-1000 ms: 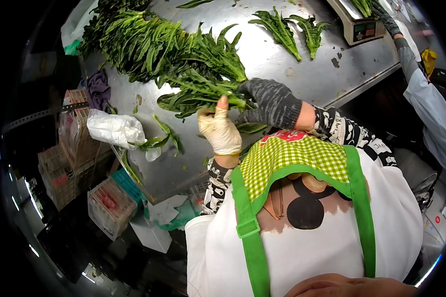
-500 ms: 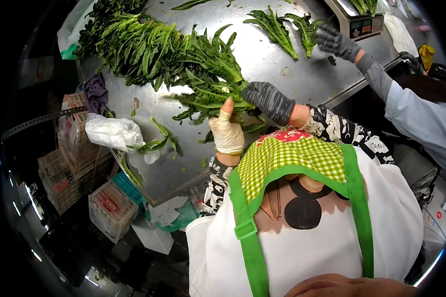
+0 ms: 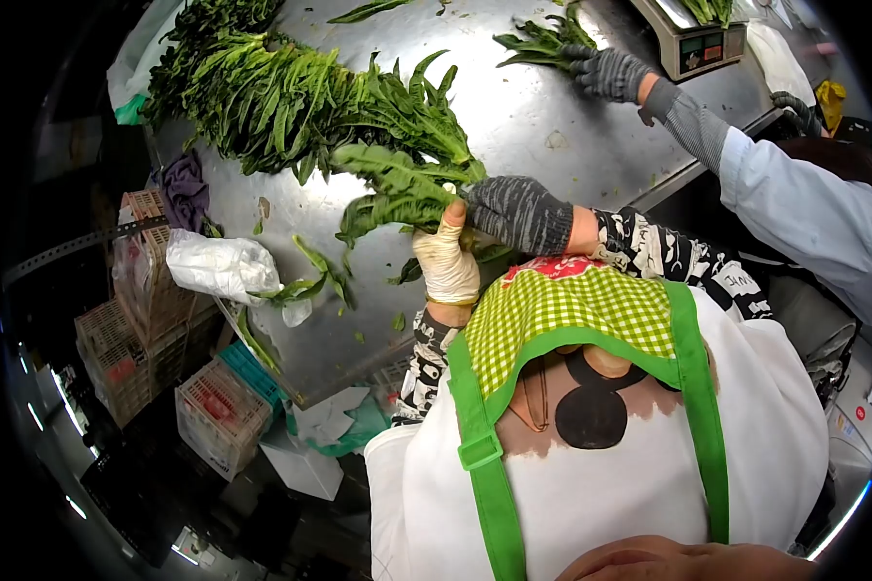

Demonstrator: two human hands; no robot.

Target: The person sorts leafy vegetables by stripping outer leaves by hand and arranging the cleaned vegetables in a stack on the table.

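My left hand (image 3: 445, 259), in a cream thin glove with a bare thumb tip, is closed round the lower end of a bunch of leafy greens (image 3: 388, 189). Beside it my right hand (image 3: 521, 213), in a dark grey knit glove, has its fingers curled at the stem end of the same greens; its fingertips are partly hidden. The leaves spread to the left over the metal table (image 3: 344, 334). Just beyond lies a long row of stacked greens (image 3: 291, 97).
A co-worker's grey-gloved hand (image 3: 610, 74) grips other greens (image 3: 543, 44) near a weighing scale (image 3: 693, 48). On the left are a white plastic bundle (image 3: 223, 261), loose leaves (image 3: 320, 276), a purple cloth (image 3: 181, 182) and plastic crates (image 3: 221, 412) below the table edge.
The greens in my hands have shifted and turned, with leaves now raised and pointing left. My right hand moved slightly left. The co-worker's hand moved left and gathered the loose greens.
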